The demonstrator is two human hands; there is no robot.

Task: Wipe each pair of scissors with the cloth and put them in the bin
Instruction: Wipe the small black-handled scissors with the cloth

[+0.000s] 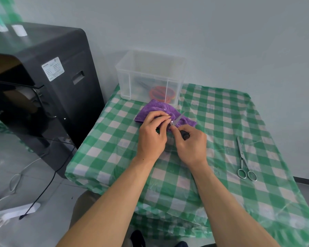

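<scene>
My right hand [189,145] curls round the dark handles of a small pair of scissors [177,120]. My left hand [152,138] pinches the purple terry cloth [155,108] against the blades. Just behind sits the clear plastic bin [150,68], with orange-handled scissors [159,93] inside. All-steel scissors [243,157] lie well off right on the green-checked worktop [221,122].

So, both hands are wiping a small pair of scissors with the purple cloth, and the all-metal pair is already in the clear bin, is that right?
Not quite. The head view shows the all-metal pair lying on the checked tablecloth to the person's right, not in the clear bin. The rest holds: left hand and right hand work the small pair at the purple cloth.
</scene>
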